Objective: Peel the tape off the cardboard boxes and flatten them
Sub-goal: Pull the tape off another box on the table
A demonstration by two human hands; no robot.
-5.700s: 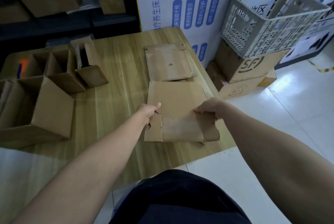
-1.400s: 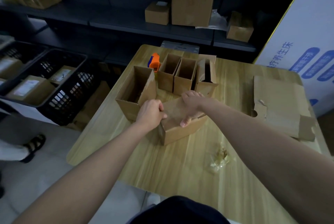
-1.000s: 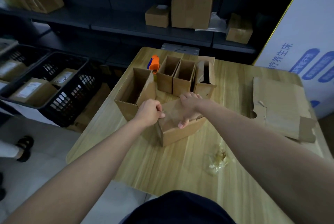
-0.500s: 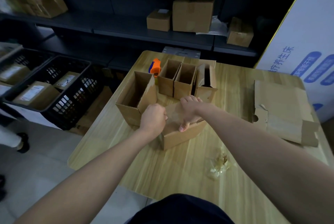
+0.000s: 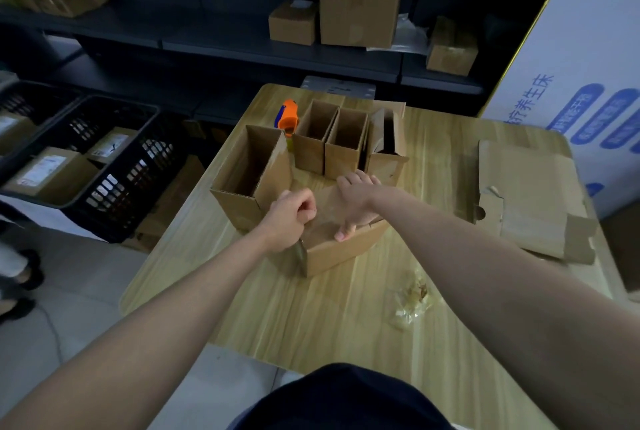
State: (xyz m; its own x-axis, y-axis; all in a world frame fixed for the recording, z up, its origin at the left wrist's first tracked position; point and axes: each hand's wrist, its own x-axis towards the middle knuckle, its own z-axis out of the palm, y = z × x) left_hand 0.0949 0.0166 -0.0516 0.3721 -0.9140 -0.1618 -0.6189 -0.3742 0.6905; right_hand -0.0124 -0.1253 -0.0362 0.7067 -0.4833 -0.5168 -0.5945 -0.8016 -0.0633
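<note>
A closed cardboard box lies on the wooden table in front of me. My right hand presses flat on its top, fingers spread. My left hand is at the box's near left corner, fingers pinched on a strip of clear tape that runs across the top. An open-topped box stands just left of it. Behind stand two narrow open boxes and a third box with loose flaps. Flattened boxes lie at the right.
An orange tape dispenser sits behind the open boxes. A crumpled wad of peeled tape lies on the table at right. Black crates with parcels stand on the floor at left; dark shelves with boxes lie beyond.
Earlier I was laying down a flattened box at the right. Over the last second my left hand has closed on the tape at the box's corner; my right hand stays pressed on top.
</note>
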